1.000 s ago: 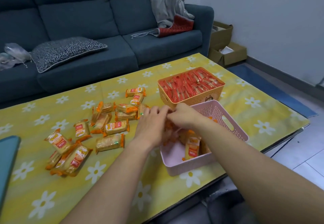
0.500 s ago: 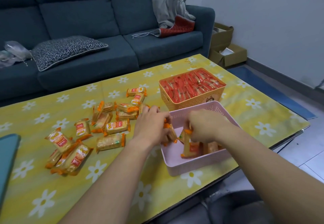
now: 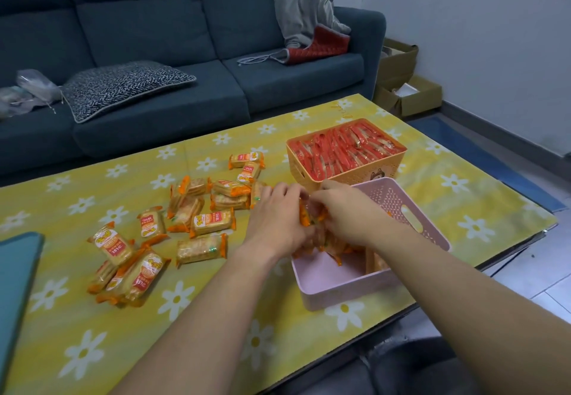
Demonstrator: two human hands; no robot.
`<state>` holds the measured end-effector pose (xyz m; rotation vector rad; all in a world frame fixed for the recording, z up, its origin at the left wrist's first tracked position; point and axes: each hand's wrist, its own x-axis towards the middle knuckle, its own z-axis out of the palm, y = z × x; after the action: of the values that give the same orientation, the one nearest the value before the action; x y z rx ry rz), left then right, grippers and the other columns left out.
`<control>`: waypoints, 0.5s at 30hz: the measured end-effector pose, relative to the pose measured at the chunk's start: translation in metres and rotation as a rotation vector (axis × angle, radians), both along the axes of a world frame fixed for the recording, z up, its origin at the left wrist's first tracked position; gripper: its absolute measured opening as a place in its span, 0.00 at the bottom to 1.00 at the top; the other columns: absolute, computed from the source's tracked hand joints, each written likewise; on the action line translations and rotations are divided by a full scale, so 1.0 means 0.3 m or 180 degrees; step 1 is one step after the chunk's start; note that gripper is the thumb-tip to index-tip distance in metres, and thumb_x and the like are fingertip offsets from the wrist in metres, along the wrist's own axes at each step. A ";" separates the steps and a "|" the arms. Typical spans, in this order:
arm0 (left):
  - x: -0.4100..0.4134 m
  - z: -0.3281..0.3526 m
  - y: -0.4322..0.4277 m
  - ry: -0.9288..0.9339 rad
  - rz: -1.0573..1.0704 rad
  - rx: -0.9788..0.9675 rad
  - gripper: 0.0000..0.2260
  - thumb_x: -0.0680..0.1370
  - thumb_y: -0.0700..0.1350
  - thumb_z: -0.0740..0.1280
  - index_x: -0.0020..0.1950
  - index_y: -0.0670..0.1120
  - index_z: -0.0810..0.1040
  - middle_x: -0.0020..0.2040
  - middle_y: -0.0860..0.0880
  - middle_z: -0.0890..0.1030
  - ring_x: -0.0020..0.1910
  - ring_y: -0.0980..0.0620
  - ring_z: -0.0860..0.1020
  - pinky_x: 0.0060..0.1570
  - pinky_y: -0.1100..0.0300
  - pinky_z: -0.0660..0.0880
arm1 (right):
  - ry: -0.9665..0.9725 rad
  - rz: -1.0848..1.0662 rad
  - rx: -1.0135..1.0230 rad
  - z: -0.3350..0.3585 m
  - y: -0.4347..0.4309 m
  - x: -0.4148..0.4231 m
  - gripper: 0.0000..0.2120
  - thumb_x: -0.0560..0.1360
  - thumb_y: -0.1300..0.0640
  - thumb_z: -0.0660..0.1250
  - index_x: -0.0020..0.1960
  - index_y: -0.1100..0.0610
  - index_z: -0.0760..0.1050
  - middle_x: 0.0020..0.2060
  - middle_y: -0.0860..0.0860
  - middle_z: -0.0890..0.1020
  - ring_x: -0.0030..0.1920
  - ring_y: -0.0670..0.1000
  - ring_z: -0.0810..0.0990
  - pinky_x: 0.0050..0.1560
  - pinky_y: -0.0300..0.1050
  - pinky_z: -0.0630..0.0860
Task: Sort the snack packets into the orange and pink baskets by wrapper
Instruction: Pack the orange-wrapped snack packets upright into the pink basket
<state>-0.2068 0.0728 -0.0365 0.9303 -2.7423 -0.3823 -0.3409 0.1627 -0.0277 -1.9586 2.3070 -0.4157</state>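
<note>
The pink basket (image 3: 408, 218) stands at the table's near right with a few orange-wrapped cracker packets (image 3: 375, 260) inside. Behind it the orange basket (image 3: 386, 169) is packed with red-wrapped packets (image 3: 343, 150). My left hand (image 3: 275, 218) and my right hand (image 3: 346, 212) meet over the pink basket's left rim and together grip a bunch of orange-wrapped packets (image 3: 312, 224), mostly hidden by the fingers. Several more orange-wrapped packets (image 3: 204, 203) lie scattered on the table to the left.
The table wears a yellow cloth with white daisies (image 3: 463, 197). A teal object (image 3: 15, 274) lies at its left edge. A dark blue sofa (image 3: 173, 54) with cushions runs along the far side. Cardboard boxes (image 3: 404, 85) sit on the floor at the right.
My hands were apart half a second ago, each with packets at the pink basket. They have come together again above its left rim, gripping one bunch between them.
</note>
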 end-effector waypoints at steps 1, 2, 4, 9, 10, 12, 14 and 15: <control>-0.007 -0.002 0.006 0.0059 -0.0035 -0.0017 0.27 0.70 0.57 0.74 0.65 0.54 0.71 0.61 0.51 0.74 0.61 0.46 0.68 0.57 0.54 0.68 | -0.0260 -0.0035 -0.0026 -0.008 0.001 -0.003 0.15 0.67 0.67 0.65 0.51 0.55 0.78 0.46 0.53 0.77 0.48 0.58 0.79 0.44 0.49 0.72; -0.014 -0.005 0.014 0.0084 -0.0087 -0.0032 0.28 0.70 0.56 0.74 0.67 0.55 0.69 0.62 0.51 0.74 0.60 0.45 0.69 0.58 0.53 0.68 | -0.0531 -0.0110 -0.0070 -0.010 0.004 -0.011 0.16 0.66 0.68 0.65 0.51 0.55 0.78 0.46 0.52 0.80 0.48 0.55 0.79 0.45 0.46 0.72; -0.027 -0.011 0.027 0.0080 -0.0163 -0.0103 0.28 0.71 0.55 0.73 0.69 0.56 0.68 0.61 0.50 0.74 0.59 0.45 0.70 0.57 0.53 0.69 | -0.0981 -0.0322 -0.0230 0.002 0.023 -0.036 0.16 0.66 0.70 0.64 0.50 0.55 0.77 0.44 0.49 0.83 0.47 0.51 0.81 0.47 0.45 0.75; -0.049 -0.016 0.027 -0.0052 -0.0192 -0.0395 0.16 0.74 0.52 0.71 0.60 0.55 0.76 0.56 0.50 0.72 0.57 0.44 0.70 0.53 0.53 0.69 | -0.0440 -0.0801 -0.0211 0.026 0.069 -0.094 0.12 0.68 0.56 0.70 0.52 0.51 0.80 0.45 0.45 0.83 0.48 0.49 0.81 0.45 0.45 0.77; -0.049 -0.018 0.026 -0.0060 -0.0188 -0.0381 0.15 0.74 0.52 0.70 0.60 0.55 0.76 0.56 0.49 0.73 0.56 0.44 0.70 0.53 0.53 0.68 | -0.0284 -0.0817 0.0088 0.021 0.071 -0.090 0.16 0.67 0.50 0.69 0.54 0.49 0.80 0.45 0.45 0.83 0.48 0.49 0.82 0.46 0.46 0.78; -0.047 -0.021 0.023 -0.0043 -0.0167 -0.0368 0.14 0.74 0.51 0.70 0.59 0.55 0.77 0.55 0.49 0.73 0.56 0.44 0.70 0.53 0.53 0.68 | -0.0090 -0.0754 0.0694 0.005 0.067 -0.077 0.23 0.63 0.44 0.64 0.57 0.46 0.79 0.43 0.45 0.83 0.46 0.52 0.82 0.46 0.49 0.80; -0.046 -0.023 0.017 -0.0015 -0.0136 -0.0356 0.13 0.74 0.51 0.70 0.58 0.56 0.77 0.54 0.50 0.73 0.56 0.45 0.70 0.53 0.53 0.70 | -0.0159 -0.0649 0.0904 0.002 0.062 -0.072 0.22 0.63 0.45 0.66 0.57 0.45 0.79 0.41 0.46 0.83 0.44 0.52 0.81 0.43 0.49 0.80; -0.046 -0.024 0.014 -0.0017 -0.0120 -0.0348 0.12 0.74 0.51 0.71 0.57 0.56 0.78 0.54 0.50 0.72 0.56 0.45 0.70 0.53 0.53 0.70 | -0.0237 -0.0630 0.0873 0.008 0.063 -0.073 0.19 0.64 0.47 0.68 0.55 0.44 0.79 0.39 0.46 0.82 0.42 0.51 0.81 0.42 0.48 0.79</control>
<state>-0.2206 0.0771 -0.0436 0.8547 -2.7577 -0.2338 -0.3626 0.1815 -0.0255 -1.5726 2.3723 -0.1699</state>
